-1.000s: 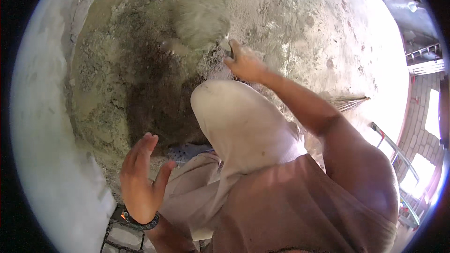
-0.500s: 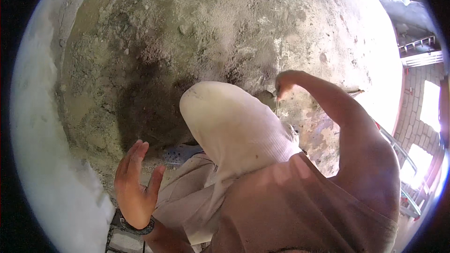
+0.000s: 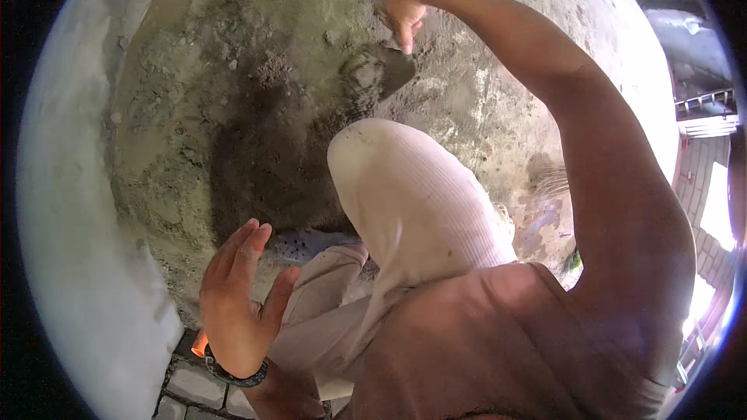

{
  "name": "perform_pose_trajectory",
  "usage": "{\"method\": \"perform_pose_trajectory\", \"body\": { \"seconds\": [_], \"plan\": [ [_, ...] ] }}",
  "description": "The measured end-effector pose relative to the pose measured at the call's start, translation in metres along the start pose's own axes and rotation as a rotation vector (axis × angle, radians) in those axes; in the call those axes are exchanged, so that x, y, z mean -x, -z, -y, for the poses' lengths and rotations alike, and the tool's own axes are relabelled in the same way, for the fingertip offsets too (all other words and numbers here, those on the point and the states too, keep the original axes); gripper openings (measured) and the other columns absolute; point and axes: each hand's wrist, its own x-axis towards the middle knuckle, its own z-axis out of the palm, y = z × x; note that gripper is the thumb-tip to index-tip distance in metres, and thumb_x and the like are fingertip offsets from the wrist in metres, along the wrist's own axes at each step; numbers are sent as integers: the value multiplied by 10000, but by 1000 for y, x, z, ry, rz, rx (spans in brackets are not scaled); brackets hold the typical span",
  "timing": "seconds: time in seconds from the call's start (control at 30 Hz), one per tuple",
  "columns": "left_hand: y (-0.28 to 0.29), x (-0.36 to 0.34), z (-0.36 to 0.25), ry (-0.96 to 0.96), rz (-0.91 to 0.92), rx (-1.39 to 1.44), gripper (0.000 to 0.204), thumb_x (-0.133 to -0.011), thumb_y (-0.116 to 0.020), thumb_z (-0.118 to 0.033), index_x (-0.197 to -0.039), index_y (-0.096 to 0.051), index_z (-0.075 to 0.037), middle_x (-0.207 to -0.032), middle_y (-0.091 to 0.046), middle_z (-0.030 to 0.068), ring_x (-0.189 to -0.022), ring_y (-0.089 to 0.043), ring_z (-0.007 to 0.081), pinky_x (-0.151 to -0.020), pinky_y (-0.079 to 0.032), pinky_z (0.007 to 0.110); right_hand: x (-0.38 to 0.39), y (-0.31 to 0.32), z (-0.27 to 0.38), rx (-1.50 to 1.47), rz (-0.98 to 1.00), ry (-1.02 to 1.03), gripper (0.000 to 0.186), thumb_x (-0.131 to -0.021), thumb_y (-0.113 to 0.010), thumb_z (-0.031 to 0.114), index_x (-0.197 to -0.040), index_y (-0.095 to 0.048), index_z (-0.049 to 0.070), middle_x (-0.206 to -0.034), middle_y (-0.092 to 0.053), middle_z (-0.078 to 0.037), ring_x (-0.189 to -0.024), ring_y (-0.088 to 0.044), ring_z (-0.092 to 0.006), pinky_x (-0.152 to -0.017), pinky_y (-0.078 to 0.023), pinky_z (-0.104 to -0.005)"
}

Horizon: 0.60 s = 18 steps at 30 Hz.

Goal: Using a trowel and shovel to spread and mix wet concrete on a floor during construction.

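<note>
My right hand [image 3: 402, 13] grips a trowel, its handle mostly hidden by the fingers. The dark blade [image 3: 397, 70] is at the rough, dusty floor [image 3: 272, 85], beside a grey, blurred patch of loose material just beyond my bent knee in pale trousers [image 3: 389, 171]. My left hand [image 3: 245, 303], with a dark band on the wrist, is held up low on the left, fingers apart and holding nothing. Below it a grey dotted shoe [image 3: 303, 245] shows beside a dark damp area of the floor.
A smooth pale wall [image 3: 70, 187] runs down the left side. Grey pavers [image 3: 194, 381] and a small orange object [image 3: 199, 344] lie at the bottom left. Far right are a block wall [image 3: 696, 179] with bright openings, a ladder [image 3: 704, 99] and a bundle of bristles [image 3: 548, 183] behind my arm.
My right hand swept out to the right, then moved forward and back toward the centre, with the trowel blade now turned over the rough patch. My left hand stays raised with only slight movement.
</note>
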Motion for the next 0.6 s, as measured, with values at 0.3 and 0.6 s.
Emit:
{"method": "perform_pose_trajectory", "body": {
  "seconds": [0.3, 0.6],
  "plan": [
    [14, 14, 3, 51, -43, -1, 551, -818, -766, -244, -1296, -602, -25, -1278, -630, 214, -1166, -601, 415, -967, -483, 481, 64, 34, 15, -332, -61, -4, 499, -816, -757, 541, -986, -739, 72, -581, -500, 41, -432, -399, -53, -366, -285, -234],
    [16, -2, -8, -3, -18, 10, 559, -784, -793, -228, -1280, -614, -41, -1274, -631, 210, -1149, -605, 421, -957, -491, 482, 158, 19, 64, -1268, -1130, 427, 531, -935, -610, 577, -849, -654, 55, -603, -542, 1, -453, -507, -80, -374, -365, -265]
  ]
}}
